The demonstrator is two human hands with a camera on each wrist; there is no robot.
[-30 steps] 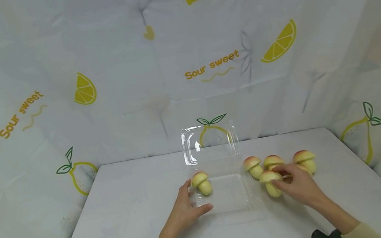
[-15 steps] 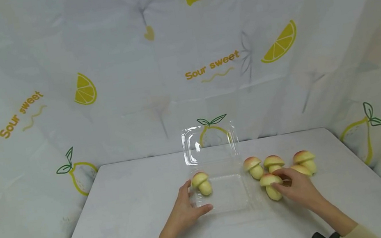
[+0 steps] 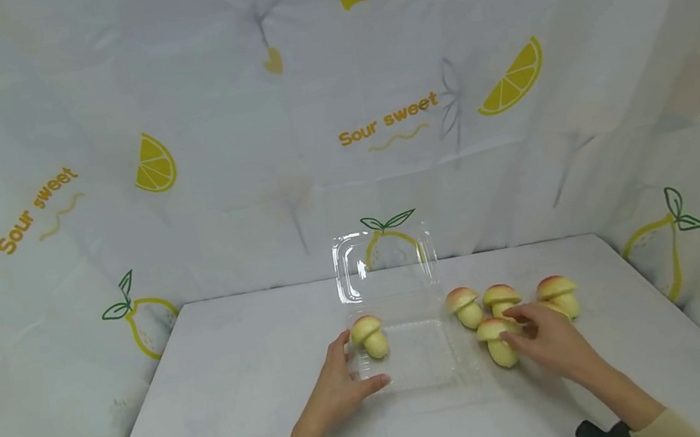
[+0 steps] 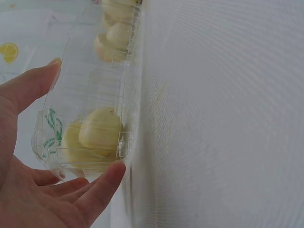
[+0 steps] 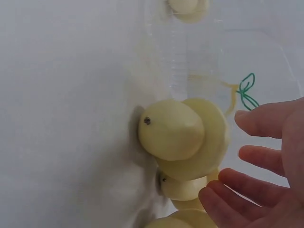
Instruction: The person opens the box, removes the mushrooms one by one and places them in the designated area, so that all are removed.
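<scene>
My left hand (image 3: 339,388) holds the left end of an open clear plastic clamshell box (image 3: 423,356), with thumb along the near rim and fingers at the left side. Inside the box, at its left end, lies one yellow toy mushroom (image 3: 370,337). My right hand (image 3: 553,340) is beside another toy mushroom (image 3: 499,344) with a reddish cap, just right of the box. In the right wrist view, the thumb and fingers are spread and stand apart from that mushroom (image 5: 171,130). Part of its right side is hidden by the fingers in the head view.
Several more toy mushrooms (image 3: 463,307) lie behind and right of the right hand, one partly hidden by it. The box's lid (image 3: 384,263) stands raised at the back. A lemon-print curtain (image 3: 219,216) surrounds the white table (image 3: 233,390).
The mushroom by my right hand has come down slightly onto the table. My right fingers have loosened from it. My left hand and the box have stayed still.
</scene>
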